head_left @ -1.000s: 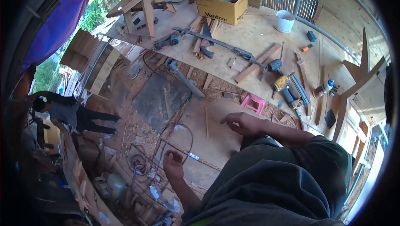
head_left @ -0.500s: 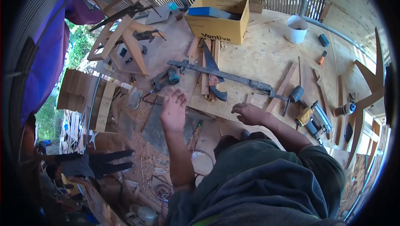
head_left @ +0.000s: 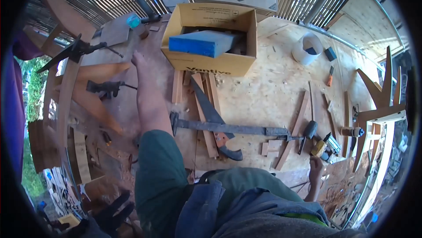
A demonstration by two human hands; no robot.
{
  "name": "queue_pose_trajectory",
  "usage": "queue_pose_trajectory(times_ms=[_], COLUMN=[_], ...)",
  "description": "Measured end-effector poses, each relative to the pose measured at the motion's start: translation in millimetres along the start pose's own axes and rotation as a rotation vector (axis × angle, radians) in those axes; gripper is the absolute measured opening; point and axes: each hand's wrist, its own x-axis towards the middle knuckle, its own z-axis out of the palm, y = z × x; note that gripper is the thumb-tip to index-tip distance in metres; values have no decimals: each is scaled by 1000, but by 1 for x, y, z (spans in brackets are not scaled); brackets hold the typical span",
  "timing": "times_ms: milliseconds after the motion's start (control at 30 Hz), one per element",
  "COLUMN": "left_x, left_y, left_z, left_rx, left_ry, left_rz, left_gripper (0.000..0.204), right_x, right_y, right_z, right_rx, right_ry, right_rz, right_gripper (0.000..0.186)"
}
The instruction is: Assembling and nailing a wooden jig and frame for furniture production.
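Note:
My left hand point(head_left: 139, 64) is stretched far across the plywood bench point(head_left: 272, 93), flat on the surface just left of an open cardboard box point(head_left: 206, 64) that holds a blue block point(head_left: 202, 44); it holds nothing. A blue-capped small item point(head_left: 133, 20) lies beyond its fingertips. My right hand point(head_left: 315, 167) rests at the bench's near edge, right beside a yellow-and-black tool point(head_left: 319, 148) and a black-handled tool point(head_left: 309, 130); its fingers are hidden from view.
A long bar clamp point(head_left: 228, 128) lies across a dark hand saw point(head_left: 212, 117) and wooden strips point(head_left: 203, 106). At the back right are a white cup point(head_left: 307, 49) and an orange-handled screwdriver point(head_left: 329, 79). Curved wooden pieces point(head_left: 378, 93) stand right. A dark gloved hand point(head_left: 110, 209) shows lower left.
The view has swung from the ground up onto the bench. My left hand has moved from low down to far across the bench beside the box. My right hand has stayed at the near edge.

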Motion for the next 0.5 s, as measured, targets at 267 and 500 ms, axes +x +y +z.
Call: queue_pose_trajectory(times_ms=[267,500], left_x=[226,278], left_y=[3,22], left_z=[-4,1], left_rx=[-219,-325], left_ry=[-136,50], left_rz=[-8,-163], left_gripper=[60,65], right_x=[-121,-129], right_y=[83,69], right_z=[6,41], right_rx=[-218,0], right_ry=[106,25], right_rz=[365,811], right_gripper=[15,15])
